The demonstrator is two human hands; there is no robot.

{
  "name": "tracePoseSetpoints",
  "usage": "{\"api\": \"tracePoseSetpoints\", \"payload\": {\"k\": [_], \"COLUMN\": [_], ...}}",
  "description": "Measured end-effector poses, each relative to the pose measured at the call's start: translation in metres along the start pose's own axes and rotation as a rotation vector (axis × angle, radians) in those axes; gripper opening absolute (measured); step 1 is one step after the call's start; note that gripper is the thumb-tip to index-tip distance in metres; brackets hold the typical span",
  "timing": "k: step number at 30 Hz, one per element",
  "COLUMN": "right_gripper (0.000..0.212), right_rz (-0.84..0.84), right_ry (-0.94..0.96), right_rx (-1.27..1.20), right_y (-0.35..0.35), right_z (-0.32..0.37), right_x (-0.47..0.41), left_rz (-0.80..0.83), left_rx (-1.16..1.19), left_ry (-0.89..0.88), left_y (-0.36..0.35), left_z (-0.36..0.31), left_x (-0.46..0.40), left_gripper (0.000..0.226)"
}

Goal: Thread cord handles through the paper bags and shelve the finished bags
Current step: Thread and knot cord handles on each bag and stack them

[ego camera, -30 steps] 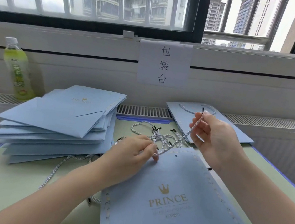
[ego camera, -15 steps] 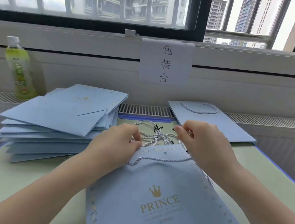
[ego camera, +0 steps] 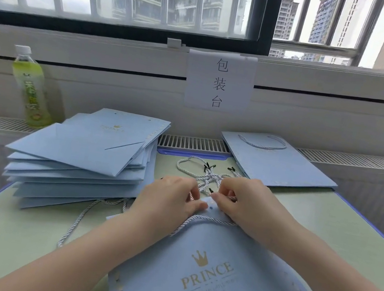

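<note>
Left to right: stack of flat pale-blue paper bags (ego camera: 88, 153), unthreaded; left hand (ego camera: 169, 201) pinching the top edge of the pale-blue PRINCE bag (ego camera: 214, 276); right hand (ego camera: 242, 200), lowered from its earlier raised pull, pinching the twisted silver-white cord (ego camera: 208, 221) at the hole; first end apparently seated, second end next.

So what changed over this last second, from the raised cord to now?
The right hand, which held the silver-white twisted cord up in the air, came down to the top edge of the pale blue PRINCE paper bag. The left hand shifted slightly to that edge; both now pinch there, and the cord lies across the bag. The stack of blue bags, the finished bag and the green bottle stayed put.
</note>
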State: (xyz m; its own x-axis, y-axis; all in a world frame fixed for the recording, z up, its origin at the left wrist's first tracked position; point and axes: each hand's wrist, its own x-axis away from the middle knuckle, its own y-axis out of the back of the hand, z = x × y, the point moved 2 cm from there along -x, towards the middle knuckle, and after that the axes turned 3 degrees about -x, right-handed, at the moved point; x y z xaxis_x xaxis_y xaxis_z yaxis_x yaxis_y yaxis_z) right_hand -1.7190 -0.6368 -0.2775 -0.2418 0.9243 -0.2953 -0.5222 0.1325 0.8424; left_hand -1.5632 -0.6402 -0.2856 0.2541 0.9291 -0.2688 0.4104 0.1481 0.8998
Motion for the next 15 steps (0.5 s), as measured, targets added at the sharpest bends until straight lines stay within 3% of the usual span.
{"api": "tracePoseSetpoints", "payload": {"k": [4, 8, 15], "right_gripper": [0.027, 0.036, 0.037], "right_rz": [0.032, 0.13, -0.046], "right_ry": [-0.041, -0.012, 0.079], "right_rx": [-0.228, -0.188, -0.194], "right_y": [0.0059, 0.0035, -0.0021], "right_z": [0.001, 0.002, 0.0031], "right_x": [-0.0039, -0.0066, -0.0023], "left_rz": [0.012, 0.033, 0.051], "left_rx": [0.234, 0.26, 0.288], "left_ry": [0.044, 0.034, 0.047], "left_y": [0.0036, 0.0081, 0.0096], "left_z": [0.0045, 0.005, 0.0029], "left_x": [-0.0035, -0.0054, -0.0065], "left_gripper": [0.014, 0.013, 0.027]}}
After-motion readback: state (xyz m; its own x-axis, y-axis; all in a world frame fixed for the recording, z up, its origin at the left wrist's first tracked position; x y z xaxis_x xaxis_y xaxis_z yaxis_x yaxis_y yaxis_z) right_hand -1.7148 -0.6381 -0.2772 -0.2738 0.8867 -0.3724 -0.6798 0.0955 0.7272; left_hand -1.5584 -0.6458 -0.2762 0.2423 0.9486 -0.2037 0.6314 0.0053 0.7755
